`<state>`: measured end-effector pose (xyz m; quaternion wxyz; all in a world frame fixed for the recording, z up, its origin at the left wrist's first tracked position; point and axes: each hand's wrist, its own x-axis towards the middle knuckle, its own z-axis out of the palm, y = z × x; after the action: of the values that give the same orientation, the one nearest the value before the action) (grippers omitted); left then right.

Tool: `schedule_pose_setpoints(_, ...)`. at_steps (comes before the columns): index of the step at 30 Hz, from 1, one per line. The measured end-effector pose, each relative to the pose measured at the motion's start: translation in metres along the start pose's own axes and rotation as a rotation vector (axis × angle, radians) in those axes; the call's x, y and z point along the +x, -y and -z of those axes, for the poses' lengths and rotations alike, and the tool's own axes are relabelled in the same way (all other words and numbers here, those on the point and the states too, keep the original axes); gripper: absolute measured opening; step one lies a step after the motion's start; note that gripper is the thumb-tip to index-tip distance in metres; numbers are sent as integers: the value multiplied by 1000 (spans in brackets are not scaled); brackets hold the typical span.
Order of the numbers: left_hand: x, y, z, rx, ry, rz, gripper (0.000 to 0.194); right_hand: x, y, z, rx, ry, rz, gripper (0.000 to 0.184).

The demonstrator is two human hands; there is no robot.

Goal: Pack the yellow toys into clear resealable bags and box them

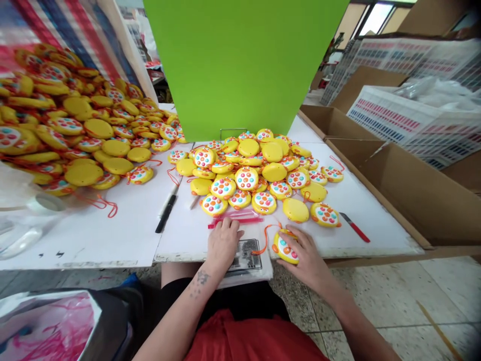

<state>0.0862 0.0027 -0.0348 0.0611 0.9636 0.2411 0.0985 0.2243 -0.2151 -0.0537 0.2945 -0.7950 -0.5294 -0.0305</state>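
My right hand [306, 258] is closed around a yellow duck-shaped toy [284, 247] with coloured round buttons on its white face, held at the table's front edge. An orange cord loop [266, 239] trails from the toy to the left. My left hand [222, 244] lies on a stack of clear plastic bags [263, 268] with black print, its thumb apart from the fingers. Just beyond its fingertips are pink plastic strips [244, 218]. In front of both hands is a pile of the same toys [247, 178], some face up and some showing plain yellow backs.
A larger heap of toys [97, 128] fills the left side. A black marker [166, 214] and a red-handled knife [355, 227] lie on the table. A green panel [244, 65] stands behind the pile. Cardboard boxes [406, 185] and a white crate [413, 118] are at right.
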Motion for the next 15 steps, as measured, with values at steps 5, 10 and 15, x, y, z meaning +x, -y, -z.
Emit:
schedule_pose_setpoints(5,1,-4,-2,9,-63,-2,9,24,4,7,430,-165,-262,47)
schedule_pose_setpoints(10,-3,-1,-6,-131,-102,-157,16,61,25,6,850,-236,-337,53)
schedule_pose_setpoints(15,-8,2,-8,-157,-138,-251,19,100,42,3,646,-87,-182,49)
